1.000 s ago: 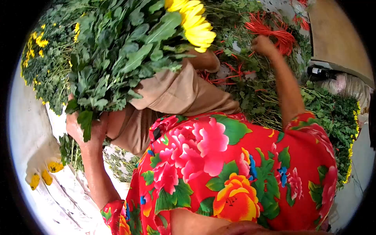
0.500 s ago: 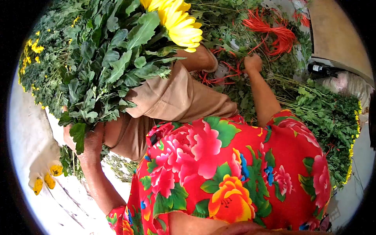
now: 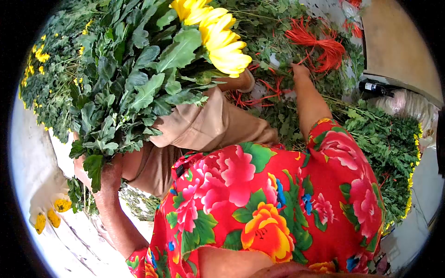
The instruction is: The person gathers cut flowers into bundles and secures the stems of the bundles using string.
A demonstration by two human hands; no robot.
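My left hand (image 3: 109, 173) is closed around the lower part of a big bunch of chrysanthemums (image 3: 134, 78), partly covered by its leaves. The bunch leans upright over my knee, its yellow blooms (image 3: 222, 39) at the top. Farther out, my right hand (image 3: 300, 71) reaches down beside a bundle of red ties (image 3: 322, 44). Its fingers point away from me and are hidden, so whether they grip a tie cannot be seen.
Cut stems and leaves with loose red ties (image 3: 259, 97) cover the ground ahead. More yellow-flowered bunches lie at left (image 3: 41, 78) and right (image 3: 384, 162). A dark bottle (image 3: 373, 87) lies beside clear plastic wrap (image 3: 408, 109). Several yellow blooms (image 3: 54, 217) lie at lower left.
My right hand has stretched slightly farther forward, toward the red bundle, and its fist shape no longer shows. The bunch in my left hand appears slightly lower, its blooms shifted right and down.
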